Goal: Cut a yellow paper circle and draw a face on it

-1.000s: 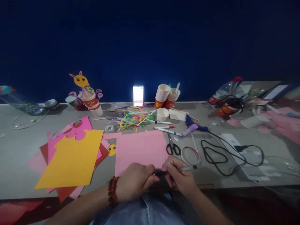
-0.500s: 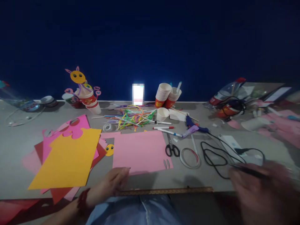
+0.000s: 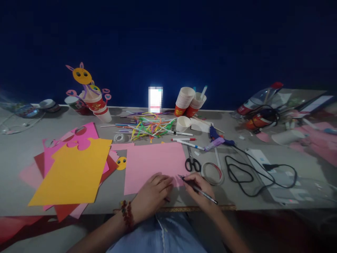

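A pen (image 3: 198, 189) is gripped in the right hand (image 3: 201, 189); the pink paper (image 3: 155, 163) near the tabletop's front edge is pressed flat by the open left hand (image 3: 152, 196).

Both forearms enter from the bottom edge of the frame and converge toward the lower centre. The left hand (image 3: 152, 195) lies palm down, fingers stretched forward and slightly spread, knuckles up, pressed flat just left of centre. A band of dark red beads circles the left wrist, where the bare forearm slants down toward the lower left. The right hand (image 3: 201, 189) sits just right of centre, close beside the left but not touching it. Its fingers are curled into a writing grip, thumb and forefinger pinched together and pointing up and to the left. The right forearm runs off toward the lower right.
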Tool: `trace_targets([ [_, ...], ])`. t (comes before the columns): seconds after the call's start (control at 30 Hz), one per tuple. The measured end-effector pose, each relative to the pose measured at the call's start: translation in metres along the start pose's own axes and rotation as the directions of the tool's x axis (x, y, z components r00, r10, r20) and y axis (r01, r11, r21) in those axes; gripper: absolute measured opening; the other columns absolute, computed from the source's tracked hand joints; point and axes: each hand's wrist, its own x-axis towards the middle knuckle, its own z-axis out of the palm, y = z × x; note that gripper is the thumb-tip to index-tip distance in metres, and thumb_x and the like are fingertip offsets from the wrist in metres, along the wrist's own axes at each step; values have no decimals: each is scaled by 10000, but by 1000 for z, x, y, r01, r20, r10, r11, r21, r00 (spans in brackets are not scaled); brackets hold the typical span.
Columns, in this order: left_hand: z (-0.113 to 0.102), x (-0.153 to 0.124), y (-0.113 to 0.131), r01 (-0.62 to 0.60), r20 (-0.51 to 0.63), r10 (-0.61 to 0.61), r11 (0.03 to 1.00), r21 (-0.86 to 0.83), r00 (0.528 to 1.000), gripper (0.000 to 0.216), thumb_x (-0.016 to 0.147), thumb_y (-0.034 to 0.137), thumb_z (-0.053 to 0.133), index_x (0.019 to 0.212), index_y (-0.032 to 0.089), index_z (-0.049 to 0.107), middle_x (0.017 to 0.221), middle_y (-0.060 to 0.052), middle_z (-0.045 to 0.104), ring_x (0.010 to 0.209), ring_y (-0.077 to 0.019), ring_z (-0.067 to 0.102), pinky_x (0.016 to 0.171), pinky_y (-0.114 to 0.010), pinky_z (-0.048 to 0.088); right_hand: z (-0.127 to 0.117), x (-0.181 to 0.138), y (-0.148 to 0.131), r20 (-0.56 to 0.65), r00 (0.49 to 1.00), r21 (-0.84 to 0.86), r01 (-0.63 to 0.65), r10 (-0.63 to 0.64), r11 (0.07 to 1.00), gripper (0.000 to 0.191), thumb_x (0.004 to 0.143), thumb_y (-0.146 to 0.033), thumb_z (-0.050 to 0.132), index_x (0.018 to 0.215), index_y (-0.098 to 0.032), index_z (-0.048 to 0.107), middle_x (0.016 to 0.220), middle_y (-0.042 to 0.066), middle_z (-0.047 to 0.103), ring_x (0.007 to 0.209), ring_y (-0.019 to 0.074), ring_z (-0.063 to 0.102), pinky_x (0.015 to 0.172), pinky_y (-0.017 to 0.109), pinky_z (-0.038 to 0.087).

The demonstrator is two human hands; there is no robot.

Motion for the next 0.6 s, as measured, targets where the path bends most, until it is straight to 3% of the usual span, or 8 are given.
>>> trace_targets([
  [0.17,2,-3,1,0,37,-1,999,34,999,530,966,353,550,1451,172,435,1526,-68,470,1389,-234,402,1226,-451,197,6,1,7,-112,988,19,105,-102,994,124,827,-204,565,704,-219,568,628,-21,550,559,151,538,531,252,431],
  [0.37,2,-1,0,13,65,-14,1000,20,998,525,954,350,570,1440,195,447,1523,-51,476,1389,-213,402,1232,-431,192,9,6,2,-33,991,-53,127,-129,990,111,855,-236,535,795,-210,624,627,-14,592,534,154,544,518,258,412],
  [0.6,2,-3,1,20,59,-20,1000,6,998,516,982,351,521,1462,187,423,1527,-61,469,1410,-214,385,1241,-424,159,10,11,-1,-34,987,-155,152,-159,976,121,805,-218,551,691,-217,589,550,-32,551,493,140,503,492,248,383],
])
